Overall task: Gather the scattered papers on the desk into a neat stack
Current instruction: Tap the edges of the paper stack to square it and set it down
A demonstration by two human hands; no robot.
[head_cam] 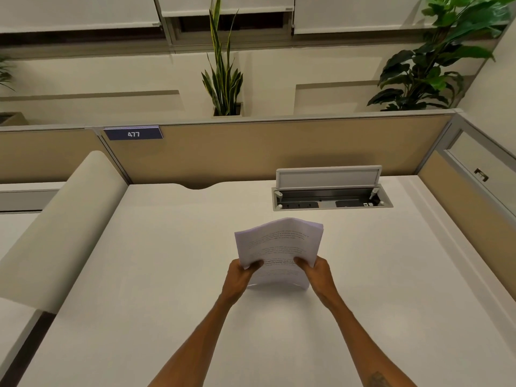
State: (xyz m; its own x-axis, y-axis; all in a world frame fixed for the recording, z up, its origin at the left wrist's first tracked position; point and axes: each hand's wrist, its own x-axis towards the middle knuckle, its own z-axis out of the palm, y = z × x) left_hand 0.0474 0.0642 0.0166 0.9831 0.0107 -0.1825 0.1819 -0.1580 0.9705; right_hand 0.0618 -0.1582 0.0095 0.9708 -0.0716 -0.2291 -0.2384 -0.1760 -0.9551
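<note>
Both hands, left hand [239, 275] and right hand [318, 273], grip the paper stack [279, 247] upright on the desk [167, 275]

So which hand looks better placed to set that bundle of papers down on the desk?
Neither clearly. The left hand and right hand grip the papers at matching spots on opposite lower edges, above bare desk. Probably both lower it together.

A stack of papers [279, 247] stands near the middle of the desk [391, 275], held between left hand [239, 276] and right hand [318, 273]. Behind it, by the far edge, sits an open cable box [331, 198]. A number plate [133, 133] hangs on the partition [279, 149] beyond the far-left corner.
</note>
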